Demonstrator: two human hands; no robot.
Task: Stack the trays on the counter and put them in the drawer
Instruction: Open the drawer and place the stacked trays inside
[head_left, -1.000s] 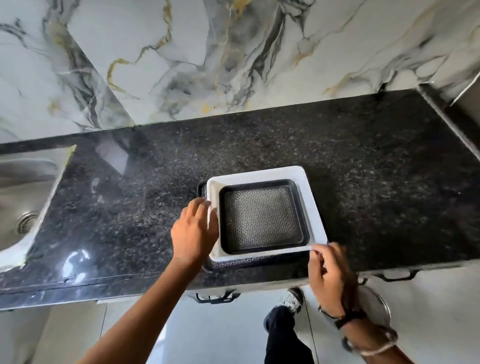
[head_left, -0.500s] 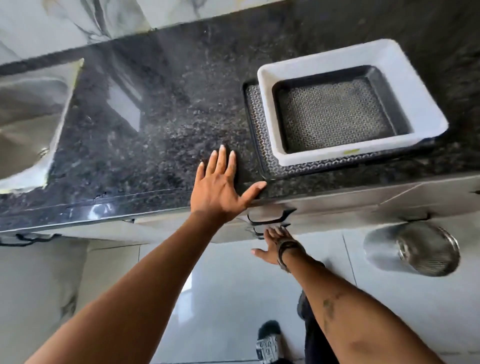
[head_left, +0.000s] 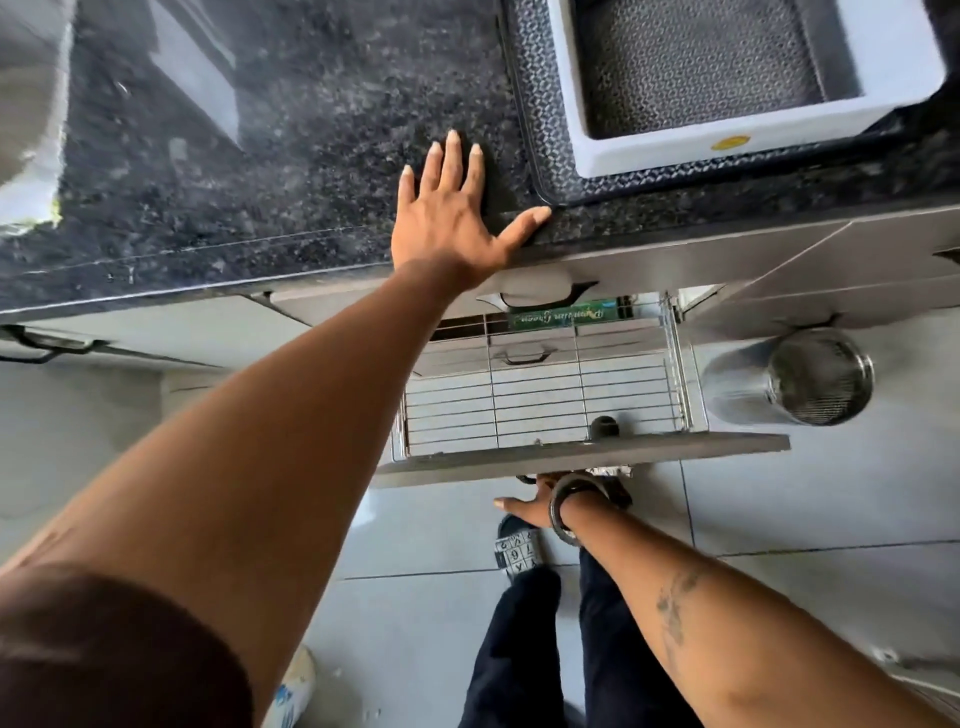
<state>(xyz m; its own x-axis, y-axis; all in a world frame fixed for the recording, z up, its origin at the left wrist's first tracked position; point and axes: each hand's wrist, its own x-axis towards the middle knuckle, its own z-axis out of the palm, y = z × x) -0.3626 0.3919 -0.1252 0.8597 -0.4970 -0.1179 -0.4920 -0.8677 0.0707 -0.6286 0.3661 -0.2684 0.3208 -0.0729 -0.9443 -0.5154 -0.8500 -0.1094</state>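
Left hand (head_left: 451, 218) flat on table (head_left: 291, 171), fingers spread, holding nothing; likely bracing. Right hand (head_left: 537, 503) at wire-basket drawer (head_left: 540, 400) front, grip hidden: cannot tell. Stacked trays (head_left: 540, 130) sit on table above drawer, ready for transfer.

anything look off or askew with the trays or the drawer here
Slightly: the white tray sits skewed in the patterned black tray, whose front edge runs close to the counter edge. The wire-basket drawer is open, with a green packet at its back. Nothing spilled or visibly damaged.
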